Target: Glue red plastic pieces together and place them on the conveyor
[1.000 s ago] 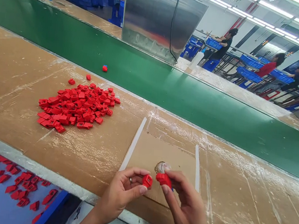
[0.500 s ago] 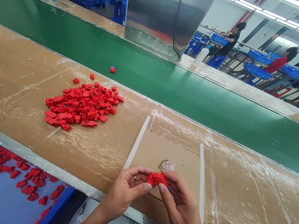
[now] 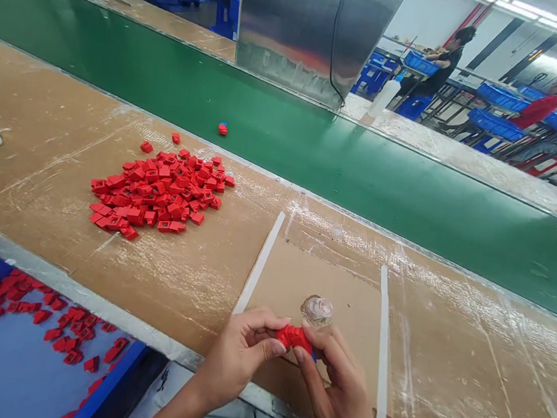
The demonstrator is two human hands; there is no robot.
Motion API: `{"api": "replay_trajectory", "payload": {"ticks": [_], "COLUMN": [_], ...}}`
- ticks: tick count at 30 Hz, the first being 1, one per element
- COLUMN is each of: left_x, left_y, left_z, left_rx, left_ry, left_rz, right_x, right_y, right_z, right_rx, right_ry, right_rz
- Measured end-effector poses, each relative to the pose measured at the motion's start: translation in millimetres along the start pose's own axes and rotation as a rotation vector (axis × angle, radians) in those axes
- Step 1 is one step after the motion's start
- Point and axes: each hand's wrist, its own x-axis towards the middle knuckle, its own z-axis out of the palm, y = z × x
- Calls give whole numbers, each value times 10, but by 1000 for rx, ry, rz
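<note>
Between thumb and fingers, my left hand (image 3: 237, 352) pinches a small red plastic piece (image 3: 285, 334). My right hand (image 3: 342, 384) grips another red plastic piece with a bit of blue (image 3: 302, 340) at its lower right. The two pieces meet end to end above the front of a cardboard mat (image 3: 280, 283); whether they are joined cannot be seen, as fingertips cover parts of both. Just beyond my fingers a clear, roundish lump (image 3: 317, 309) rests on the mat.
A pile of similar red pieces (image 3: 163, 189) lies left on the brown worktable (image 3: 190, 279). Below it, a blue bin (image 3: 113, 378) holds more. A red-and-blue piece (image 3: 222, 129) rides the green conveyor belt (image 3: 277, 128). Behind stand a metal panel (image 3: 303, 31) and a white bottle (image 3: 384, 100); people sit farther back.
Both red pieces have come closer together in my fingers. The piece on the belt has shifted slightly right relative to the pile. My view has moved a little.
</note>
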Motion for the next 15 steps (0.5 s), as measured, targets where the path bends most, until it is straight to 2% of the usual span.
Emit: {"api": "replay_trajectory", "payload": {"ticks": [8, 15], "left_x": [-16, 8], "left_y": [-7, 27], "left_z": [-7, -26], "left_rx": [101, 156], "left_ry": [-70, -73], "left_rz": [-1, 16], "right_x": [-97, -74], "right_y": [54, 121], "right_z": [78, 102], "right_rx": [75, 101], "right_ry": [7, 38], "right_rz": [12, 1]}}
